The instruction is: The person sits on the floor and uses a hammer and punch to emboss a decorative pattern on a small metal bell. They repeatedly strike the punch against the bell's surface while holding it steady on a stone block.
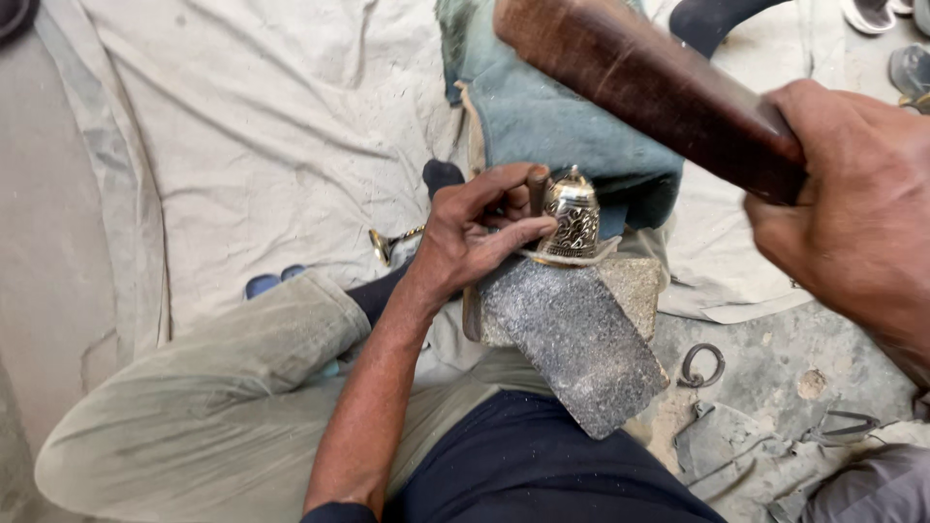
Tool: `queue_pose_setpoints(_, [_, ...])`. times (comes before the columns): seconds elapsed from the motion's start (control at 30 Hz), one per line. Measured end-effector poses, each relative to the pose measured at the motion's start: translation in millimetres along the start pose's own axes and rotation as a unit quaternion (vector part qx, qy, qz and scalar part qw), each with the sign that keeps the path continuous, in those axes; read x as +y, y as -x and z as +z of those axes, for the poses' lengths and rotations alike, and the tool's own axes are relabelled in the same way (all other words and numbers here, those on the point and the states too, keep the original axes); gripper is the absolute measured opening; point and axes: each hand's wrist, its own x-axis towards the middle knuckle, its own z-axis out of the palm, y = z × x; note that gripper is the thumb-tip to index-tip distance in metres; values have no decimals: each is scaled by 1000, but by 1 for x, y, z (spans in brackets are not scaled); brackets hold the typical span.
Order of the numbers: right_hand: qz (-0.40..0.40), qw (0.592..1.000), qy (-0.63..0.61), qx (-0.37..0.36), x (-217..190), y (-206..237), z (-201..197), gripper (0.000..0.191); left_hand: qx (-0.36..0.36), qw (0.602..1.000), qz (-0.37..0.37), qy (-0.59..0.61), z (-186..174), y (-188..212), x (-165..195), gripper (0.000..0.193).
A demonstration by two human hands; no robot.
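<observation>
A small engraved brass bell [572, 217] stands upright on the top end of a rough grey stone block [581, 344]. My left hand [475, 232] grips the bell from the left, thumb and fingers around its side and a thin tool or rod beside it. My right hand [852, 213] is raised at the right, closed on the end of a thick brown wooden bat [649, 87] that slants up and to the left above the bell. A pale strip lies under the bell's rim.
My bent left leg in khaki trousers [213, 397] rests on a cream cloth [262, 126]. A folded blue-green cloth [562, 126] lies behind the block. A metal ring [701, 365], bent wire pieces [843, 423] and another brass piece [387, 242] lie nearby. Sandals [906, 68] sit at top right.
</observation>
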Motion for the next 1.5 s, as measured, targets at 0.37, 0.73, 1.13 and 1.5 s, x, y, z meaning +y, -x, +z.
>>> queue_pose_setpoints(0.37, [-51, 995, 80, -23, -7, -3, -3, 40, -5, 1000, 16, 15, -4, -1, -5, 51])
queue_pose_setpoints(0.73, [-94, 987, 123, -39, -11, -9, -4, 40, 0, 999, -12, 48, -10, 6, -19, 55])
queue_pose_setpoints(1.13, [-96, 995, 27, -8, 1, -15, 6, 27, 7, 998, 7, 65, -17, 4, -19, 56])
queue_pose_setpoints(1.5, [10, 997, 48, -55, 9, -22, 12, 19, -16, 992, -13, 126, -25, -3, -4, 56])
